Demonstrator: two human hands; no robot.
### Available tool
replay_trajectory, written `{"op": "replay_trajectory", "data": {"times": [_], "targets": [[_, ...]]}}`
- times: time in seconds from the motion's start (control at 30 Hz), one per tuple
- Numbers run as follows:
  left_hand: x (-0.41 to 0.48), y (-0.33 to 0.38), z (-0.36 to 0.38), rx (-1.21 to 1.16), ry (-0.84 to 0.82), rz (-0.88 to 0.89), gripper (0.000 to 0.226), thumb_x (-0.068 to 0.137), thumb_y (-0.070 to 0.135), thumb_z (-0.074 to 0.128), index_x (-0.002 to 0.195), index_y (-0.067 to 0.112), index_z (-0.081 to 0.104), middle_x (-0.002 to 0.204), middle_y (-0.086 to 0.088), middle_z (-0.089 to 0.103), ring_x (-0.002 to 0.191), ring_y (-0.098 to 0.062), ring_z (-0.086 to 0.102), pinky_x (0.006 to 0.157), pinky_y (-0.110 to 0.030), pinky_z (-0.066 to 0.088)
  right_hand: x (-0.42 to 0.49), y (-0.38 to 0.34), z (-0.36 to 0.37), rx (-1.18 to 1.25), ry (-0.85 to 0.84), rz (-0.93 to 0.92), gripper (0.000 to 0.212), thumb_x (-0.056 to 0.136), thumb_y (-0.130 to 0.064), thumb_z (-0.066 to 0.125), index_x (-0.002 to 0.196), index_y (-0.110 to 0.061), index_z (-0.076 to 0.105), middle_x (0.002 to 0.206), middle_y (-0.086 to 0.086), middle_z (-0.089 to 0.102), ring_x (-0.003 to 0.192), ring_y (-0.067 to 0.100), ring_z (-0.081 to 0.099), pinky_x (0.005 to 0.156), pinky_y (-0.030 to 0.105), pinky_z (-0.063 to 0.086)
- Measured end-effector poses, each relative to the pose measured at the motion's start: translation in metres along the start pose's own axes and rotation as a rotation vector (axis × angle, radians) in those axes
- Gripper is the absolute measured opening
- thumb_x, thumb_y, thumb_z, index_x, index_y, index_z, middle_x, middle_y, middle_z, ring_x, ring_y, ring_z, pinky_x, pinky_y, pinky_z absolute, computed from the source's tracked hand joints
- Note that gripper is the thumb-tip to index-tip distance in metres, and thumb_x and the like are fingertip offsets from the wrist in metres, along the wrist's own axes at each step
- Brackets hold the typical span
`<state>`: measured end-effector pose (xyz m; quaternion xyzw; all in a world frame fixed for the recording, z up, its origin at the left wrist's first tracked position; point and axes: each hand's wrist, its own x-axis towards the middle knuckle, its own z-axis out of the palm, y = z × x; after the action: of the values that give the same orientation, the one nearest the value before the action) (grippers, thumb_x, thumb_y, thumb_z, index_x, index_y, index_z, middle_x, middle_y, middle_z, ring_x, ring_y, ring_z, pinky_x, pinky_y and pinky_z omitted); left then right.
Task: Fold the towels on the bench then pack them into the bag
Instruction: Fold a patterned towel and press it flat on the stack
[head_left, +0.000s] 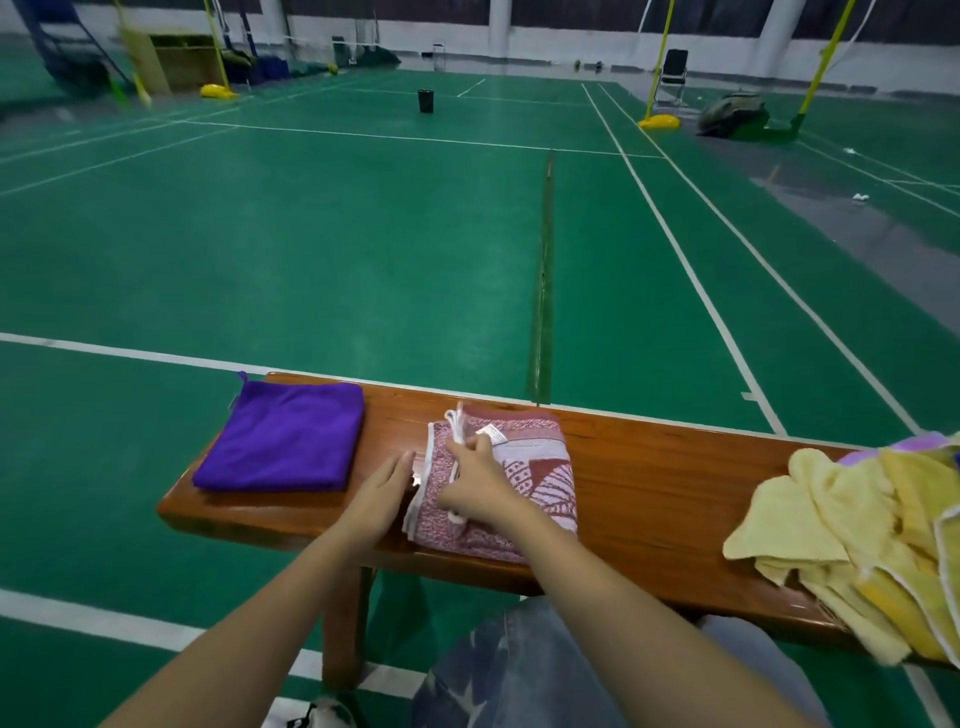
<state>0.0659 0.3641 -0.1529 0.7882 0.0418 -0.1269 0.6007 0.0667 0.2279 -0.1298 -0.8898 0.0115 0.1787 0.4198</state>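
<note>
A: Where are the hands?

B: Both are over the red-patterned towel (524, 467), which lies folded on the middle of the wooden desk (649, 467). The left hand (387, 486) is flat, with the fingers straight and held together. It rests on the desk and touches the left edge of this towel.

A: And the right one?

B: The right hand (475, 480) lies on top of the same towel. Its fingers are bent and they pinch the white hem near the far left corner, just beside a small label.

A: Where are the other towels?

B: A purple towel (283, 439) lies to the left of the left hand, near it but not touching. It is folded into a neat square at the end of the desk. Yellow towels (852, 540) are well apart to the right of the right hand, in a loose, unfolded heap that hangs over the near edge of the desk.

A: What is beyond the hands?

B: Only the green court floor (311, 249) with white lines.
</note>
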Motion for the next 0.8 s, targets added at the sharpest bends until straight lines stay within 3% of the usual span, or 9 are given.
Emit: {"op": "replay_trajectory", "data": {"times": [0.1, 0.17, 0.23, 0.3, 0.4, 0.47, 0.53, 0.67, 0.8], "targets": [[0.001, -0.001, 0.000, 0.006, 0.000, 0.016, 0.023, 0.101, 0.035, 0.034, 0.100, 0.031, 0.056, 0.110, 0.002, 0.062, 0.112, -0.020, 0.056, 0.104, -0.040, 0.039, -0.002, 0.006, 0.001, 0.061, -0.127, -0.047, 0.077, 0.086, -0.008, 0.060, 0.150, -0.021, 0.018, 0.151, -0.001, 0.013, 0.101, 0.020, 0.050, 0.069, 0.025, 0.051], [0.000, 0.003, 0.004, 0.030, 0.009, 0.023, 0.023, 0.101, 0.032, 0.035, 0.109, 0.024, 0.055, 0.111, -0.002, 0.060, 0.109, -0.020, 0.056, 0.094, -0.034, 0.044, -0.004, 0.009, -0.009, 0.125, -0.127, -0.078, 0.072, 0.088, -0.007, 0.056, 0.149, -0.024, 0.023, 0.152, 0.003, 0.020, 0.084, 0.012, 0.050, 0.060, 0.018, 0.045], [-0.004, 0.008, 0.009, 0.086, 0.001, 0.011, 0.031, 0.101, 0.029, 0.037, 0.125, 0.015, 0.050, 0.114, -0.005, 0.057, 0.096, -0.013, 0.056, 0.074, -0.022, 0.044, -0.009, 0.014, -0.023, 0.169, -0.009, -0.073, 0.063, 0.088, -0.002, 0.055, 0.144, -0.024, 0.033, 0.147, 0.005, 0.031, 0.068, 0.006, 0.050, 0.051, 0.014, 0.043], [-0.005, 0.014, 0.016, 0.149, -0.015, -0.020, 0.040, 0.100, 0.028, 0.041, 0.136, 0.011, 0.040, 0.121, -0.007, 0.055, 0.093, -0.012, 0.054, 0.070, -0.022, 0.045, -0.016, 0.025, -0.038, 0.161, 0.179, -0.026, 0.055, 0.087, 0.002, 0.053, 0.137, -0.020, 0.042, 0.138, 0.006, 0.039, 0.066, 0.007, 0.049, 0.048, 0.013, 0.041], [-0.005, 0.024, 0.026, 0.194, -0.029, -0.076, 0.048, 0.097, 0.028, 0.048, 0.140, 0.009, 0.034, 0.129, -0.012, 0.055, 0.106, -0.024, 0.060, 0.087, -0.037, 0.051, -0.026, 0.050, -0.058, -0.025, 0.422, 0.090, 0.054, 0.085, 0.000, 0.057, 0.132, -0.024, 0.046, 0.132, 0.008, 0.039, 0.108, 0.020, 0.046, 0.074, 0.023, 0.048], [-0.002, 0.024, 0.029, 0.206, -0.036, -0.103, 0.059, 0.093, 0.034, 0.054, 0.142, 0.013, 0.030, 0.132, -0.012, 0.054, 0.108, -0.027, 0.060, 0.090, -0.041, 0.051, -0.033, 0.063, -0.064, -0.094, 0.374, 0.163, 0.061, 0.084, -0.009, 0.063, 0.137, -0.029, 0.040, 0.132, 0.010, 0.033, 0.120, 0.025, 0.036, 0.086, 0.027, 0.043], [-0.001, 0.025, 0.030, 0.208, -0.053, -0.118, 0.073, 0.086, 0.039, 0.061, 0.146, 0.020, 0.024, 0.138, -0.013, 0.049, 0.113, -0.030, 0.058, 0.094, -0.048, 0.049, -0.039, 0.070, -0.066, 0.019, 0.241, 0.185, 0.070, 0.083, -0.014, 0.068, 0.141, -0.033, 0.033, 0.136, 0.011, 0.027, 0.122, 0.029, 0.037, 0.097, 0.035, 0.044], [-0.001, 0.028, 0.036, 0.208, -0.074, -0.131, 0.076, 0.085, 0.034, 0.065, 0.147, 0.022, 0.023, 0.147, -0.013, 0.037, 0.124, -0.034, 0.048, 0.100, -0.048, 0.043, -0.045, 0.079, -0.063, 0.108, 0.110, 0.113, 0.072, 0.084, -0.012, 0.068, 0.141, -0.034, 0.031, 0.139, 0.012, 0.023, 0.119, 0.027, 0.040, 0.095, 0.033, 0.043], [-0.002, 0.028, 0.041, 0.170, -0.097, -0.111, 0.076, 0.085, 0.026, 0.066, 0.147, 0.022, 0.023, 0.143, -0.011, 0.043, 0.117, -0.031, 0.055, 0.098, -0.049, 0.046, -0.044, 0.085, -0.065, 0.138, 0.093, 0.119, 0.072, 0.082, -0.010, 0.069, 0.140, -0.034, 0.034, 0.137, 0.011, 0.024, 0.120, 0.026, 0.039, 0.093, 0.031, 0.043]]}}
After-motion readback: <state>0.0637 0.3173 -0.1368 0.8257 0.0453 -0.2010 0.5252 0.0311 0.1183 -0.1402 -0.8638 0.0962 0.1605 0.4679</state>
